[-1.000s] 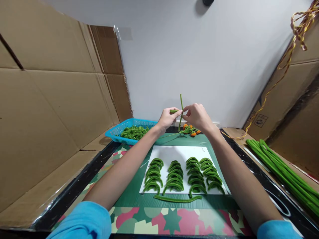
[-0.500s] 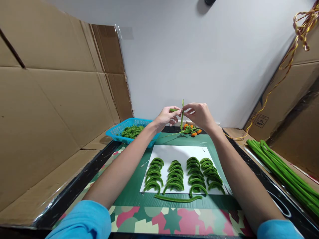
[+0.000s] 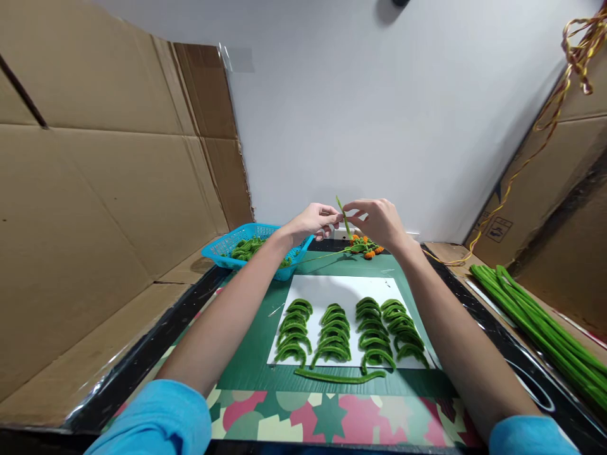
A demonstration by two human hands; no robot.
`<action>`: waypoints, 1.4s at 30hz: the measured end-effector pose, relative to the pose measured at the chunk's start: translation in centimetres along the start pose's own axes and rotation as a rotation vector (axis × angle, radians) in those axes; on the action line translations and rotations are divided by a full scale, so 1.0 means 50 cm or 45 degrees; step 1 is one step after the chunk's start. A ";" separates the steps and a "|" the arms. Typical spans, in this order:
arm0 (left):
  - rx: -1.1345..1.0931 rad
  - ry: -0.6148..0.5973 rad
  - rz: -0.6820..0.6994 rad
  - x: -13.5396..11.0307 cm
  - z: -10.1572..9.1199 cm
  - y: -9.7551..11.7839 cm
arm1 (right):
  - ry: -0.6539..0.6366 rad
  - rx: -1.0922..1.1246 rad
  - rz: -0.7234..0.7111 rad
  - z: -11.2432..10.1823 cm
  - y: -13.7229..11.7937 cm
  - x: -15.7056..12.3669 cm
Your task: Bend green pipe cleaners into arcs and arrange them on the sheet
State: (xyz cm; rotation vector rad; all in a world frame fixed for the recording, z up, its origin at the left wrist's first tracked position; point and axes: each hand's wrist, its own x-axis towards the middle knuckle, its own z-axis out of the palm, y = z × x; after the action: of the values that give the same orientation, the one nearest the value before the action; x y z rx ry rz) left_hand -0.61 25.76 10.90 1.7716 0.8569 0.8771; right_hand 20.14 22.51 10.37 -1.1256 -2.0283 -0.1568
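Above the far end of the mat, my left hand (image 3: 315, 221) and my right hand (image 3: 377, 221) meet, fingertips pinched on a green pipe cleaner (image 3: 346, 225) that slants upward between them. Its middle is partly hidden by the fingers. Just below my hands lies a stem with orange flowers and green leaves (image 3: 367, 247). Nearer to me, a white sheet (image 3: 344, 285) carries columns of curved green pipe cleaner pieces (image 3: 335, 335). One longer piece (image 3: 339, 378) lies across the sheet's near edge.
A blue basket (image 3: 222, 248) at the left holds more green pieces. Long green pipe cleaners (image 3: 545, 328) lie bundled at the right. Cardboard walls (image 3: 118, 202) stand on both sides, and a twisted yellow cord (image 3: 515, 174) hangs at the right. Beneath the sheet is a green mat (image 3: 251, 360).
The pipe cleaner between my hands has tipped from nearly upright to slanting left at its top. The sideways green piece at my left fingers no longer shows. My left hand has shifted slightly left.
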 end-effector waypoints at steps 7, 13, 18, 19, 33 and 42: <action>-0.091 0.036 0.018 0.002 0.008 0.001 | 0.000 -0.015 -0.097 0.010 0.015 -0.002; -0.135 0.052 0.062 0.001 0.015 0.006 | 0.010 0.039 -0.071 0.003 0.017 -0.003; -0.161 0.061 0.059 -0.001 0.014 0.008 | 0.040 0.079 -0.078 0.001 0.019 -0.005; -0.161 0.052 0.055 -0.001 0.014 0.008 | 0.045 0.083 -0.081 0.002 0.020 -0.005; -0.197 0.098 0.200 -0.001 0.022 0.010 | 0.136 0.250 -0.129 0.011 0.029 0.000; -0.043 0.164 0.394 -0.007 0.031 0.018 | 0.125 0.741 0.032 0.021 0.025 0.002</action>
State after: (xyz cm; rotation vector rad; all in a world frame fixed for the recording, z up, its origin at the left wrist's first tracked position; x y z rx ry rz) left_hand 0.70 24.53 11.22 1.8632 0.6522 1.2099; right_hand 20.47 23.81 9.44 -0.7542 -1.7990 0.3646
